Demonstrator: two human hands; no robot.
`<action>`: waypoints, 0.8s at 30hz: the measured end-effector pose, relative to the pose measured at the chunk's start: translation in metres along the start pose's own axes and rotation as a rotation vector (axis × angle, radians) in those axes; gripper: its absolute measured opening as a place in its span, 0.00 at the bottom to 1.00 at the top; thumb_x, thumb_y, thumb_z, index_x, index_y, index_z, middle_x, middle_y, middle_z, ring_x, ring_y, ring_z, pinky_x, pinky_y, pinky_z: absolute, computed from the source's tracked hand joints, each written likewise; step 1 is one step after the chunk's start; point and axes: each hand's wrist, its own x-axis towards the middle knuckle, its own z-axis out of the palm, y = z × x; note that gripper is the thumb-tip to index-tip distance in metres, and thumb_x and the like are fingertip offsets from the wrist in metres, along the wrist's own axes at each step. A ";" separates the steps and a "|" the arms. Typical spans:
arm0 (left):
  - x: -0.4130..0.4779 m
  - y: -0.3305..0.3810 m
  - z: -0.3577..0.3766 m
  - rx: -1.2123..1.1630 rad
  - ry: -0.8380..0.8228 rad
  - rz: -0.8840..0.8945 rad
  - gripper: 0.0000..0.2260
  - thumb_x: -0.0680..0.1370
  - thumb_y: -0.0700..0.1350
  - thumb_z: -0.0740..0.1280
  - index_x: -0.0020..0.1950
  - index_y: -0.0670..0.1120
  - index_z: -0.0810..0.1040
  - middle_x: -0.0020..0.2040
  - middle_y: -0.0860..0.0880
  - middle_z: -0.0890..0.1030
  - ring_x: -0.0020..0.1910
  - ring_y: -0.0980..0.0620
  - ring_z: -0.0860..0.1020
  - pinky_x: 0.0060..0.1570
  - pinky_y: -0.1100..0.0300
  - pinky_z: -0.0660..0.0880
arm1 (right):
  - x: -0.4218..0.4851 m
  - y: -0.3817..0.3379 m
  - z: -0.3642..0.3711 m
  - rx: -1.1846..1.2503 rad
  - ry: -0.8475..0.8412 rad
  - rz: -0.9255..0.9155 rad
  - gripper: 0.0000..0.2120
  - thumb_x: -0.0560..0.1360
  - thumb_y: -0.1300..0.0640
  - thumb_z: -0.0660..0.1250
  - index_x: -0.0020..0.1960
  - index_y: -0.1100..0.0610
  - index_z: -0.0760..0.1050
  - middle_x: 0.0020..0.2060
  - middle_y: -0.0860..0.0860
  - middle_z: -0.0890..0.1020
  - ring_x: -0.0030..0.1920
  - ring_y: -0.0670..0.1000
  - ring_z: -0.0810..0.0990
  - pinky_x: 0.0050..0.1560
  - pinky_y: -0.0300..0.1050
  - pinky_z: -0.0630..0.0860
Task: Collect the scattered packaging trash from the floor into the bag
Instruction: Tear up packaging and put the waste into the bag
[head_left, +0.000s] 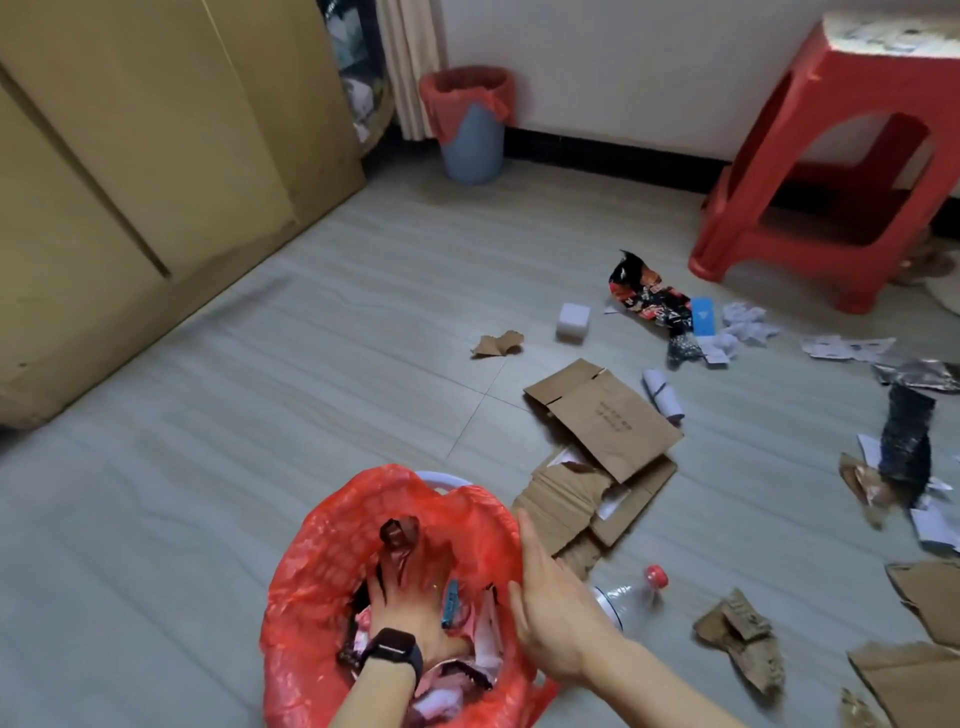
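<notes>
Our left hand was flat and open, pressing down the trash inside the red bag. Our right hand was open too, resting on the bag's side, holding nothing. Cardboard lay nearby on the floor.

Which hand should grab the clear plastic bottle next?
Probably the right hand. It rests flat against the outside of the red bag, open and empty, right beside the bottle. The left hand is down inside the bag, pressing on the trash, on the far side from the bottle.
</notes>
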 end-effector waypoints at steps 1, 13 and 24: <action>0.001 0.001 0.001 -0.008 -0.004 -0.003 0.56 0.43 0.73 0.66 0.68 0.51 0.69 0.68 0.44 0.69 0.60 0.30 0.68 0.56 0.34 0.60 | 0.001 0.000 0.000 0.007 0.002 0.011 0.37 0.79 0.49 0.52 0.79 0.49 0.32 0.75 0.53 0.66 0.69 0.59 0.69 0.67 0.49 0.66; -0.062 0.015 -0.142 0.159 -0.206 -0.030 0.38 0.66 0.72 0.60 0.74 0.59 0.64 0.78 0.47 0.57 0.77 0.37 0.49 0.69 0.34 0.51 | -0.008 -0.013 -0.023 -0.144 -0.035 0.074 0.35 0.81 0.42 0.51 0.81 0.57 0.43 0.80 0.55 0.51 0.79 0.54 0.52 0.78 0.49 0.53; -0.073 0.201 -0.288 0.127 0.213 0.422 0.19 0.77 0.61 0.60 0.64 0.55 0.75 0.60 0.51 0.80 0.58 0.48 0.78 0.52 0.54 0.77 | -0.105 0.038 -0.171 -0.280 0.213 0.158 0.24 0.79 0.48 0.58 0.73 0.54 0.63 0.71 0.53 0.68 0.71 0.57 0.66 0.69 0.55 0.68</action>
